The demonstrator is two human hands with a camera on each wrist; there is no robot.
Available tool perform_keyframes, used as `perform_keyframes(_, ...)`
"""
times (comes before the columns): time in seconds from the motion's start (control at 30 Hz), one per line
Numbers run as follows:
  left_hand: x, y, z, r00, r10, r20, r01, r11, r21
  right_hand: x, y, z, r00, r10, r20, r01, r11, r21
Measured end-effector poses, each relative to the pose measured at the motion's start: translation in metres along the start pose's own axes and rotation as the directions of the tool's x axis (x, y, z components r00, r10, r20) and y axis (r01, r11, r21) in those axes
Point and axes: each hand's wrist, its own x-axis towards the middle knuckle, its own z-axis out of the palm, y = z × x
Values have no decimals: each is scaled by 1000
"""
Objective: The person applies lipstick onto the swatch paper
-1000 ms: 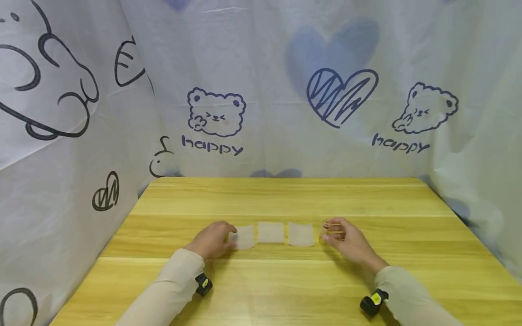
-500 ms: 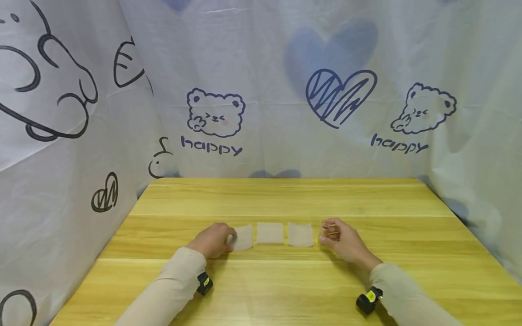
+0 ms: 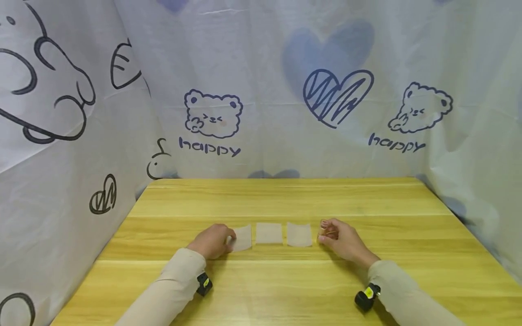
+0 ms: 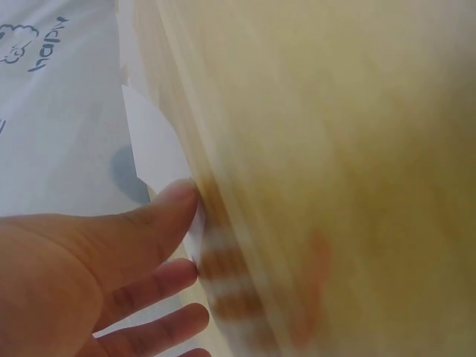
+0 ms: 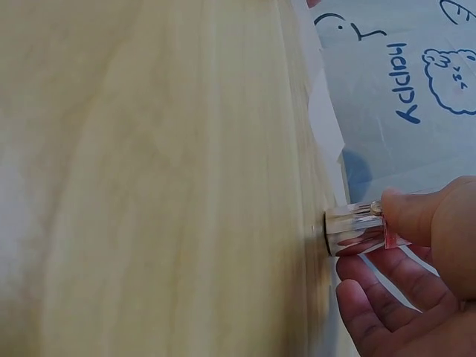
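So the left hand [image 3: 212, 241] is pinching the left sheet [image 3: 243, 239] at its 9 o'clock edge, barely open, and the sheet's curving a bit. Over at 3 o'clock the right hand [image 3: 346, 239] is gripping a clear tube [image 5: 352, 230] between thumb and fingers, lower fingers hanging loosely curled, just beside the right sheet [image 3: 299, 235]. The middle sheet [image 3: 269, 233] is lying between the other two on the surface [image 3: 269, 290].
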Motion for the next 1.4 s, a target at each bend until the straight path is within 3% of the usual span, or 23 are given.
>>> perform_keyframes(0.3, -1, 0, 1, 1000, 7, -2, -7, 1000, 10, 3, -7, -6, 1000, -9, 23, 9, 1000, -5)
perform_keyframes(0.67, 0, 0, -1, 1000, 12, -4, -12, 1000, 23, 10, -35, -31, 999, -46, 21, 47, 997, -54)
perform_keyframes(1.13, -2, 2, -1, 1000, 14, 2, -15, 999, 42, 9, -48, -33, 998, -54, 31, 56, 996, -69)
perform_keyframes(1.4, -2, 6, -5, 997, 42, -63, -42, 999, -8, 8, -56, -31, 994, -100, 42, 102, 994, -40)
